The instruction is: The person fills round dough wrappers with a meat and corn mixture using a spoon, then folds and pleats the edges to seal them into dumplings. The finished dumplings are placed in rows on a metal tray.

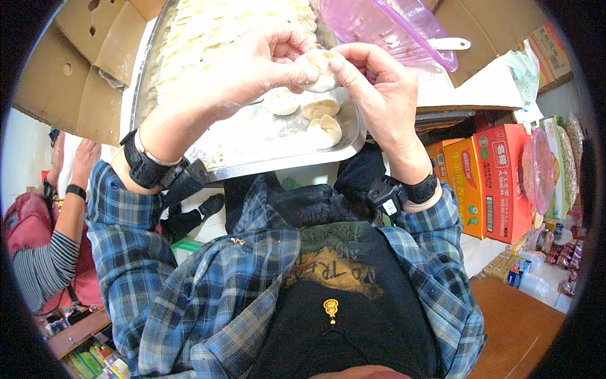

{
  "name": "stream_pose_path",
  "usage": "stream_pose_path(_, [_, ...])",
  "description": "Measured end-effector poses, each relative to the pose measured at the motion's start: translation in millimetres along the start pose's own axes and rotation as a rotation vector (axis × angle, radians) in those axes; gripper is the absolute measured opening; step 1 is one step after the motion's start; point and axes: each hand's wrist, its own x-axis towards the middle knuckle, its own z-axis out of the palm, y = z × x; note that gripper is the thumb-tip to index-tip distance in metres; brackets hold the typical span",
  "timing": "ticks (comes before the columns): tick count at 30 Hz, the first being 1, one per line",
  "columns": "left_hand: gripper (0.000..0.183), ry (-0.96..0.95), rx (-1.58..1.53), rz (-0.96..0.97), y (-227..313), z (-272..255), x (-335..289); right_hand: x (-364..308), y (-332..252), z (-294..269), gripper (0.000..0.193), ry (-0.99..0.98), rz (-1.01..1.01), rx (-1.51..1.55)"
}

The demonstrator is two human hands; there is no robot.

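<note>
Between my two hands, above the near part of a metal tray (252, 156), is a pale dumpling (320, 71). My left hand (278, 60) pinches its left side with thumb and fingers, and my right hand (379, 79) grips its right edge. Just below, three folded dumplings lie on the floured tray: one (281, 101) partly behind my left hand, one (320, 109) beside it, and another (324, 131) nearest the tray's corner. Rows of dumplings (208, 25) fill the far part of the tray, bright and washed out.
A purple translucent bowl (385, 28) with a white-handled utensil (449, 43) stands at the far right. Cardboard (76, 69) borders the tray at left. Red and orange boxes (499, 183) are stacked at right. Another person's striped sleeve (47, 271) shows at far left.
</note>
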Motion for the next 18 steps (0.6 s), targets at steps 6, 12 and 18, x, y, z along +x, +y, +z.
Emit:
stream_pose_path(6, [0.021, 0.172, -0.138, 0.007, -8, 12, -19, -2, -1, 8, 0.013, 0.004, 0.009, 0.039])
stream_pose_path(12, [0.021, 0.180, -0.345, 0.018, -20, 18, -16, -2, 2, 11, 0.014, 0.014, -0.074, -0.042])
stream_pose_path(18, [0.023, 0.207, -0.306, 0.087, -26, 16, -18, -9, -3, 13, 0.014, 0.021, 0.073, 0.086])
